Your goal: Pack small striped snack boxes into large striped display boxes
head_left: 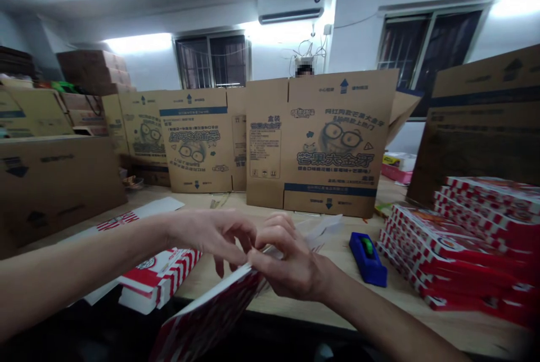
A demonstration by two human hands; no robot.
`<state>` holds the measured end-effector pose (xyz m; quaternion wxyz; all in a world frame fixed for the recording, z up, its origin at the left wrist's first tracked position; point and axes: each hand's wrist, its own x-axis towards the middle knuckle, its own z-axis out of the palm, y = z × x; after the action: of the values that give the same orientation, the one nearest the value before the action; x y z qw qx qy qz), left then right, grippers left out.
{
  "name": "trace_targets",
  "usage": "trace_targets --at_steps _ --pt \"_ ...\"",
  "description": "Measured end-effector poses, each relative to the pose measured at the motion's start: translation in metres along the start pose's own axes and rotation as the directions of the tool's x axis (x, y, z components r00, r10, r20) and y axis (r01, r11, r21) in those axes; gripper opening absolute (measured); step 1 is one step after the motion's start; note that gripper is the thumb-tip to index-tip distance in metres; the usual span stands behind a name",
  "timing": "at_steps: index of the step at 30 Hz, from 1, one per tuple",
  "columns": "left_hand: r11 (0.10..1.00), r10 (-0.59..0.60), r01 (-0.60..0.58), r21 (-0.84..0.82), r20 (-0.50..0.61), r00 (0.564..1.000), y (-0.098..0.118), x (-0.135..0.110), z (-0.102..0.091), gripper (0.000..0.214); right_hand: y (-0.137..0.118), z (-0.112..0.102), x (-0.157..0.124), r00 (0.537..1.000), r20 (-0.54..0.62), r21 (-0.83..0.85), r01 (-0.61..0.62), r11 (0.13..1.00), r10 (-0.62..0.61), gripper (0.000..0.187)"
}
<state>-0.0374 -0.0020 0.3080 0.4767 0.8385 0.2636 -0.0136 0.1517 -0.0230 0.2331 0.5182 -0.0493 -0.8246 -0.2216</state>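
Both my hands meet over the front edge of the wooden table (320,300). My left hand (215,233) and my right hand (291,258) pinch the upper edge of a flat red-and-white striped paper box (211,317) that tilts down toward me. The fingers of both hands are curled on its white flap. Its lower part runs out of view below the table edge.
A stack of flat red-and-white boxes (156,280) lies at left, a larger pile of them (464,244) at right. A blue tape dispenser (368,258) sits beside my right hand. Brown printed cartons (320,142) stand along the back; a person is partly visible behind them.
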Motion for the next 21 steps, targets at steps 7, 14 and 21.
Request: trace_targets --at_steps 7,14,21 --pt "0.982 0.041 -0.04 0.184 0.001 0.999 0.015 -0.001 0.01 0.038 -0.008 -0.006 -0.002 0.997 0.053 0.01 0.056 0.998 -0.056 0.015" --pt "0.958 0.111 -0.056 0.282 -0.18 0.977 -0.002 0.004 0.021 0.023 -0.007 -0.008 -0.005 0.993 0.117 -0.053 0.026 0.998 -0.02 0.019" --pt "0.967 -0.055 0.17 0.189 -0.499 0.865 -0.02 0.022 0.035 0.022 -0.045 -0.041 0.014 0.93 0.338 -0.157 -0.095 0.983 0.144 0.03"
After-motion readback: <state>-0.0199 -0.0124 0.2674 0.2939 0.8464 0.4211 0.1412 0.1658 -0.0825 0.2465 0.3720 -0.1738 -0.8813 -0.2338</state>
